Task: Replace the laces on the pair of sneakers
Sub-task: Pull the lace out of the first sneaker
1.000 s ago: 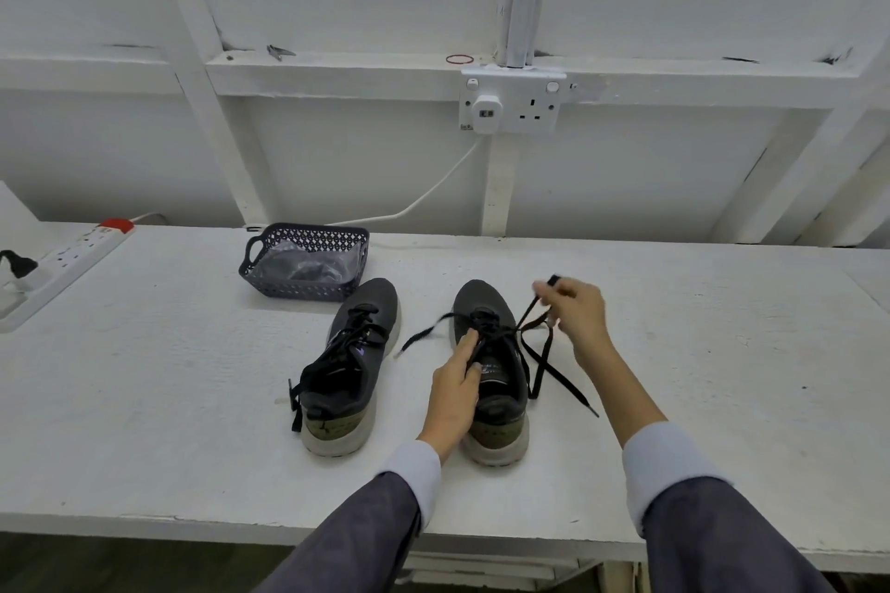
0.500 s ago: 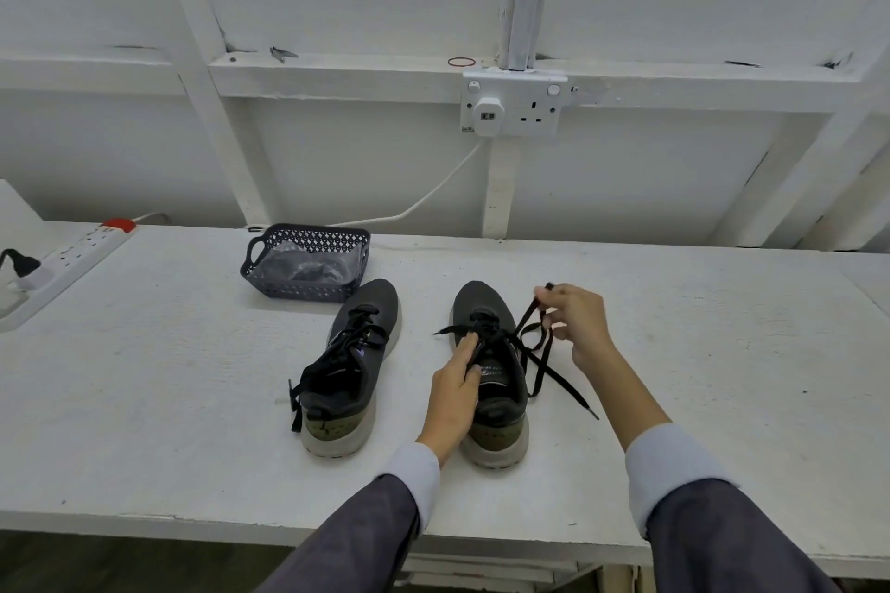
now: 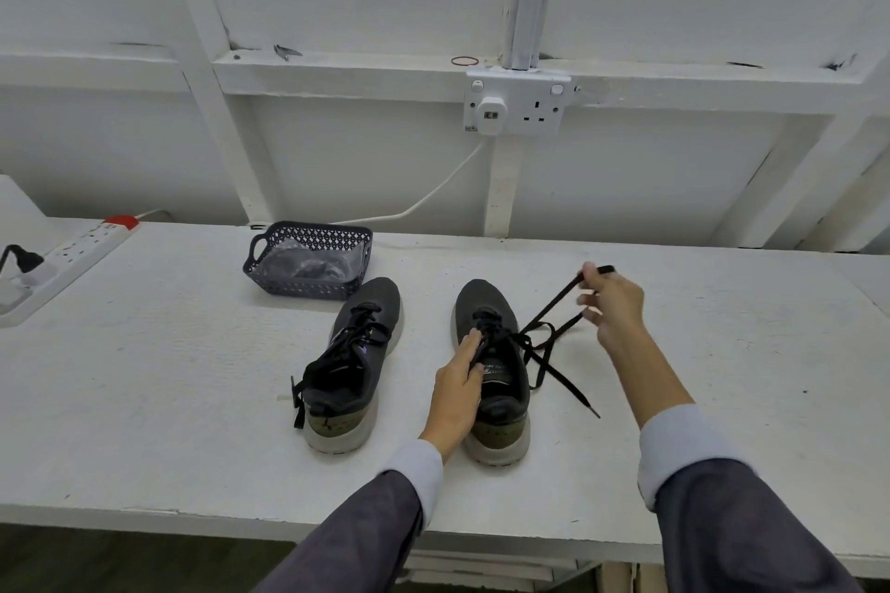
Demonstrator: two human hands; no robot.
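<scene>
While the left hand presses down the dark grey mesh sneaker standing on the right, the right hand pinches its flat black lace, taut up and rightward. Unlacing looks to be under way. Next, I judge, lower eyelets need freeing. The white painted table offers room to the right, and its near edge lies close behind the heel.

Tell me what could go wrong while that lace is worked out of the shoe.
1. The right hand holds the lace stretched sideways; if the left hand pressing on the shoe slips, the shoe may skid or tip.
2. The loose loops beside the shoe cross each other and might knot.
</scene>
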